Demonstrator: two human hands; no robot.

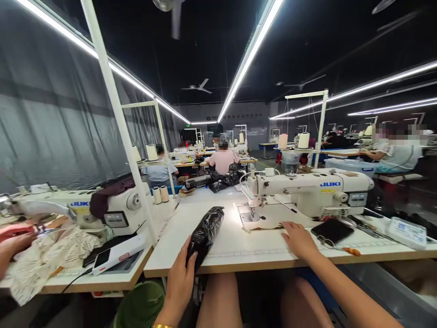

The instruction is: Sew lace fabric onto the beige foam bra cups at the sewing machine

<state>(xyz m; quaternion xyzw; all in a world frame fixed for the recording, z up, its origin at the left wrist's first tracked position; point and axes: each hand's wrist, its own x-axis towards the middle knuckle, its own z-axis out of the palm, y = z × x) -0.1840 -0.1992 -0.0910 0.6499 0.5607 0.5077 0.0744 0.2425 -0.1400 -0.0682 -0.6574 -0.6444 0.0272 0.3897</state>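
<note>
1. Left hand [180,278] grips the black plastic bundle [205,232] at lower centre, at the surface [239,250] front edge
2. Right hand [300,239] rests flat, fingers spread, before the Juki sewing machine [307,189], right of centre

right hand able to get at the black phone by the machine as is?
Probably yes. The right hand lies flat on the table, with the black phone just beside it and nothing between them; only scissors lie nearby.

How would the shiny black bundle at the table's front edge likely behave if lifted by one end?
The black bundle looks like crinkled, glossy plastic film, so it would probably sag rather than stay stiff. Its sheen suggests a slippery surface. The left hand grips its near end at the table edge.
</note>
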